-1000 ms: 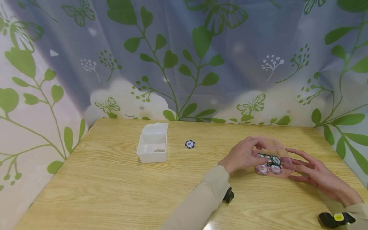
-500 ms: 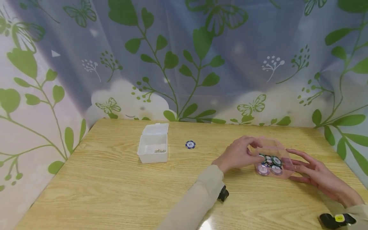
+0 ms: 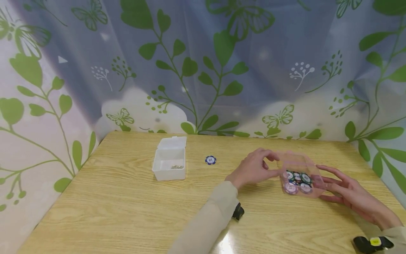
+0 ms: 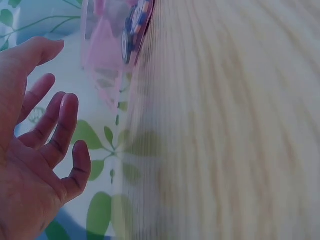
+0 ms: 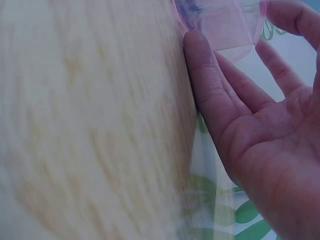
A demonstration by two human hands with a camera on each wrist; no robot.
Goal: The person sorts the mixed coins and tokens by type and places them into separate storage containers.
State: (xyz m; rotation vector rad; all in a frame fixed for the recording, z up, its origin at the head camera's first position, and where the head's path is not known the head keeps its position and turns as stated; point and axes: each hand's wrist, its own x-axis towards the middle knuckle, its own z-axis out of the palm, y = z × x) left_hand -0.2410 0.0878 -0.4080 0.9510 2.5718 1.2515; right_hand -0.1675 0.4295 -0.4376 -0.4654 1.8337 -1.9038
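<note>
A translucent pink box [image 3: 309, 192] stands at the right of the table, with several poker chips [image 3: 297, 178] inside, dark green and pale purple ones among them. My left hand [image 3: 255, 167] hovers at the box's left side with loosely bent fingers and holds nothing; the left wrist view shows a gap between that hand [image 4: 40, 135] and the box [image 4: 105, 45]. My right hand [image 3: 352, 194] rests its spread fingers against the box's right side. In the right wrist view, fingers [image 5: 202, 65] lie along the box's lower edge. A blue-and-white poker chip [image 3: 210, 160] lies flat on the table.
A white box [image 3: 168, 174] with its lid [image 3: 172, 142] tipped back stands left of the loose chip. Several small shiny pieces [image 3: 177, 167] lie in it. Behind the wooden table [image 3: 127, 204] hangs a leaf-patterned curtain [image 3: 196, 88].
My left hand has drawn back leftward, away from the chips in the pink box. The right hand keeps its place at the box's side. The loose chip stays put.
</note>
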